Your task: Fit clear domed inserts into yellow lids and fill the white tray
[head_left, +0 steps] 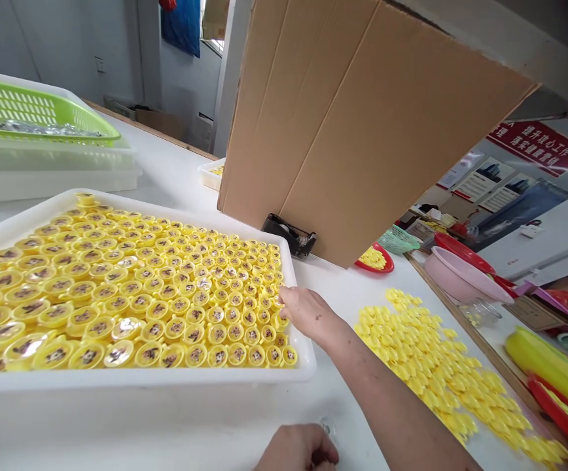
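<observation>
Right hand [308, 313] on yellow caps [195, 317]; red Chinese banner [539, 147]

Free room: bare worktop [176, 425] runs along the lower edge of the frame, in front of the white tray [117, 381], and the left hand [294, 450] sits there with nothing directly around it. A second open lane lies right of the tray, between its wall and the loose yellow pieces [441, 366]; the right forearm [387, 386] crosses it, with the right hand [309, 313] at the tray's right rim. Tray interior: packed with round yellow caps [166, 314], no gaps to pass through. Obstruction: a tilted cardboard box [357, 131] stands just beyond the tray's far rim, tape dispenser [288, 235] at its foot, blocking the way toward the upper right.
</observation>
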`<state>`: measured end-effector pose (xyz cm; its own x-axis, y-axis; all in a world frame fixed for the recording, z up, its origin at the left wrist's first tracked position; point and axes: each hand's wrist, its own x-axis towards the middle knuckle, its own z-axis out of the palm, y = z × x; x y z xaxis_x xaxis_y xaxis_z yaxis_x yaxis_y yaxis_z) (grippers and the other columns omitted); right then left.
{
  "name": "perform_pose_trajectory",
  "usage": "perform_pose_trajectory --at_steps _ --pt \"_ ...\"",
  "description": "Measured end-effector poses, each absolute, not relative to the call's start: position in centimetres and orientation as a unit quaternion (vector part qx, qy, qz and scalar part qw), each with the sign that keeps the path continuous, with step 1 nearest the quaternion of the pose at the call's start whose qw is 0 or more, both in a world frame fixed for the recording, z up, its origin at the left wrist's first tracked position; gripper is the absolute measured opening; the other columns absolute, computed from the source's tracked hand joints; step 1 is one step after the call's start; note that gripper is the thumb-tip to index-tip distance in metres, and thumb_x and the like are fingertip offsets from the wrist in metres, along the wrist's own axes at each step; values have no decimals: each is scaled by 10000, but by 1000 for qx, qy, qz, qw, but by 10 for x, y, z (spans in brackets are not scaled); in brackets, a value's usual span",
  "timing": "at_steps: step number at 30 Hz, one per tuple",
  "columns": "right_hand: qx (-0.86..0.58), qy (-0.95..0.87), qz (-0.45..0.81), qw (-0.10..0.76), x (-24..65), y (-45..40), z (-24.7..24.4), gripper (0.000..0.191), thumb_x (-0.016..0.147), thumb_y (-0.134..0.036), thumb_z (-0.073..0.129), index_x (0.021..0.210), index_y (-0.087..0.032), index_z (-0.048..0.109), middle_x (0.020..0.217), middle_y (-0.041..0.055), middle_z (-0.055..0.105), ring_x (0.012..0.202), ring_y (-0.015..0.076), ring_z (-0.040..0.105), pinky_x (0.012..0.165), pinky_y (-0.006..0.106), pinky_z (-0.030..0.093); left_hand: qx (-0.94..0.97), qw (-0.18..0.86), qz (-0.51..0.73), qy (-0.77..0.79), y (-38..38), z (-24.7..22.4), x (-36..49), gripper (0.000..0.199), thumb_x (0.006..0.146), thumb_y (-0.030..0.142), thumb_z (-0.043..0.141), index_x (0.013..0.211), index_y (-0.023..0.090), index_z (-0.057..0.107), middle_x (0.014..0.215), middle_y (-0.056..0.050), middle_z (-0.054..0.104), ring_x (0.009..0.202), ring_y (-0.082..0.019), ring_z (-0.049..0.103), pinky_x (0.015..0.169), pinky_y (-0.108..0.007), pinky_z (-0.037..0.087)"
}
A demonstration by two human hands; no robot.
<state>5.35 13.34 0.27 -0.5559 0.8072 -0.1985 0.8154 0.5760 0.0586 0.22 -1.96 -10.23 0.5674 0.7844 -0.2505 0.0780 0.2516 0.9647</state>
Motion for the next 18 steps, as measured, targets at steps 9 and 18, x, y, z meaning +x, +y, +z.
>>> perform_pose_trajectory --at_steps 9,18 --pt "434 897 25 75 60 115 -5 109 741 -105 651 766 -179 575 764 41 635 782 187 583 674 264 366 579 650 216 443 -19 -80 1 349 660 139 510 949 126 704 883 -71 705 807 -193 615 704 -247 446" --pt "465 884 2 -48 68 106 -10 92 777 -117 625 808 -196 590 814 27 652 805 166 588 729 249 400 586 619 241 463 -20 -87 -1 309 679 169 489 907 133 695 766 -28 678 649 -137 550 591 -213 397"
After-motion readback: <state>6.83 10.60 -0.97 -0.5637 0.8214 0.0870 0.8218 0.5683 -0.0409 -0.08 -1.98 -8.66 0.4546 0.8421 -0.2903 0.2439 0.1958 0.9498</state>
